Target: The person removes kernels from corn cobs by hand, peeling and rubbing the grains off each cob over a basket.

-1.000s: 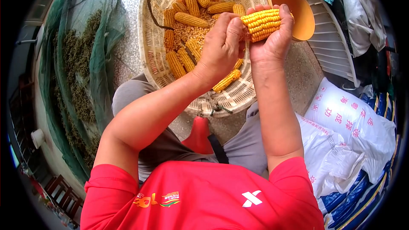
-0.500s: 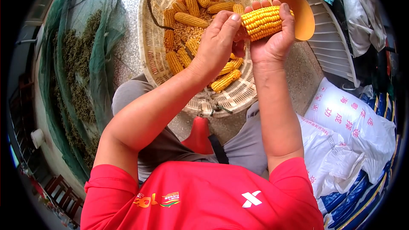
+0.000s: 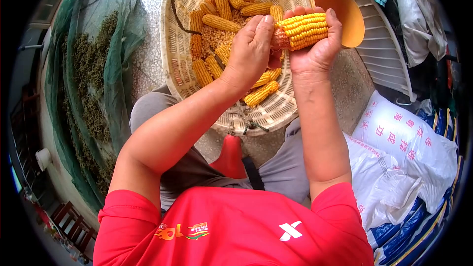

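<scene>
My right hand is wrapped round a yellow corn cob, palm up beneath it, with the thumb over its right end. Rows of kernels cover most of the cob, while its left end shows bare, reddish core. My left hand is closed at that bare end, thumb and fingers pressed against it; its fingertips are partly hidden. Below both hands stands a woven basket holding several whole corn cobs and loose kernels.
An orange-yellow bowl sits right of the basket beside a white slatted rack. White printed sacks lie at the right. Green netting with dried plants spreads on the left. A red object stands between my knees.
The cob has turned a little in my right hand, and more of its bare left end now shows. My left hand has shifted slightly left.
</scene>
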{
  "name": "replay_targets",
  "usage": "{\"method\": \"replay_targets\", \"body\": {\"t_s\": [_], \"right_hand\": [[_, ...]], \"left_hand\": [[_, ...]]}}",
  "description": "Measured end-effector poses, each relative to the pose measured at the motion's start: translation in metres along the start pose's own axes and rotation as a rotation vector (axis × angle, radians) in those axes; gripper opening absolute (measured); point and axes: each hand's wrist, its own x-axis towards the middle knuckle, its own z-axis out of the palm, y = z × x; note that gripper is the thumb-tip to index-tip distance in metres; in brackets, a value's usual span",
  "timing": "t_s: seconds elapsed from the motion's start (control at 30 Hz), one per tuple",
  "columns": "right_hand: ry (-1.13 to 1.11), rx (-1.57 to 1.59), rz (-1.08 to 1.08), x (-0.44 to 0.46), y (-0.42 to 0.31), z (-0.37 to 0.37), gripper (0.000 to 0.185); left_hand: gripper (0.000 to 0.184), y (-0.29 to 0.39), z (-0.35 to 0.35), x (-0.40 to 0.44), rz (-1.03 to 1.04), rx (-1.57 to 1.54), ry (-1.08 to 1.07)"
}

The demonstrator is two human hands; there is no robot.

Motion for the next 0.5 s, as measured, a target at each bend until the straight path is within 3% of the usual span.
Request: {"method": "replay_targets", "body": {"t_s": [0.07,0.2,0.3,0.5], "right_hand": [[-0.047,-0.004,-0.031,0.001,-0.001,-0.001,0.027],[-0.052,-0.047,-0.039,-0.001,-0.003,0.002,0.03],[-0.02,-0.018,-0.051,-0.002,-0.002,0.006,0.032],[0.014,-0.01,-0.028,0.001,0.001,-0.001,0.03]], "left_hand": [[0.035,0.011,0.002,-0.004,-0.14,-0.147,-0.033],[0.037,0.01,0.001,-0.001,-0.189,-0.162,-0.107],[0.036,-0.002,-0.002,0.004,-0.061,-0.193,-0.14],[0.036,-0.002,0.001,-0.003,0.151,0.087,-0.086]]}}
